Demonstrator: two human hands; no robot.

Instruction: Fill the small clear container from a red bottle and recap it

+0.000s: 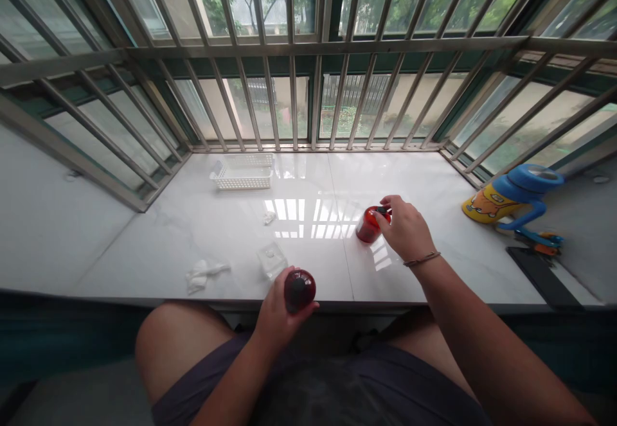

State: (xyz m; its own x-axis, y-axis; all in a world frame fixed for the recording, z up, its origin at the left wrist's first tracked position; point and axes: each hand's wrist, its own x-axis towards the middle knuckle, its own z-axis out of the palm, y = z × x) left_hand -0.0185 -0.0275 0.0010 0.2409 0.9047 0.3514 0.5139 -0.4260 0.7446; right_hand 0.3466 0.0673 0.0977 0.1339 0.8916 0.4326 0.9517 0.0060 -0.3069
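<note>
My left hand [279, 313] is wrapped round a dark red bottle [299, 294] with a black top, held at the counter's front edge and seen from above. To the right, a brighter red see-through bottle [369, 228] with a black cap stands on the white marble counter [308, 252]. The thumb and fingers of my right hand [402, 223] close on that bottle's top by the black cap. A small clear plastic box [271, 260] lies just beyond my left hand. Crumpled white tissue [205, 276] rests farther left, with a smaller scrap [268, 218] behind the box.
A white perforated basket [243, 175] sits at the back left by the barred window [318, 47]. On the right, a blue and yellow bottle with a handle [511, 195] leans near the wall. Beside it are a blue and orange object [542, 241] and a flat black object [542, 275].
</note>
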